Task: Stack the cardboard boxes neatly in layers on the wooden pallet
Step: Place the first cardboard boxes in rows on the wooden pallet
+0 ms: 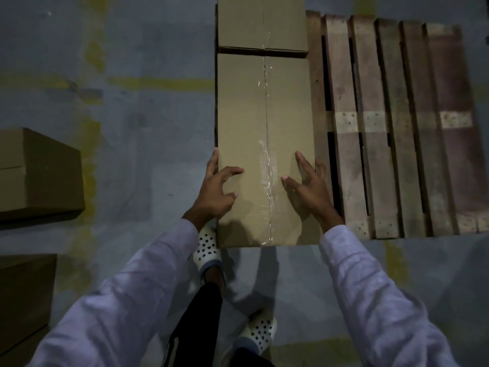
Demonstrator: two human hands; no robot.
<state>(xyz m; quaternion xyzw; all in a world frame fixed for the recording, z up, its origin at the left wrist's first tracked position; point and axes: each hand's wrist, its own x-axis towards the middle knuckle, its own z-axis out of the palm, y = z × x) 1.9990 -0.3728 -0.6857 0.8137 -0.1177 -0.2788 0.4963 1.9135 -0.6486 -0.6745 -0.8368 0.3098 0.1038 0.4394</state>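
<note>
- Two pale sleeves [148, 287] reach forward over white perforated clogs [207, 247] standing on a grey floor [137, 133].
- The left hand [215, 186] rests on the near left edge of a long cardboard box [264, 115], fingers spread, grip wide.
- The right hand [308, 188] lies flat on the box top by its right edge, grip wide, holding nothing.
- This taped box lies along the left side of the wooden pallet [383, 128].
- A second cardboard box [262, 22] sits just beyond it, end to end.
- Two floor boxes [39, 176] sit at the far left, well apart from the pallet.
</note>
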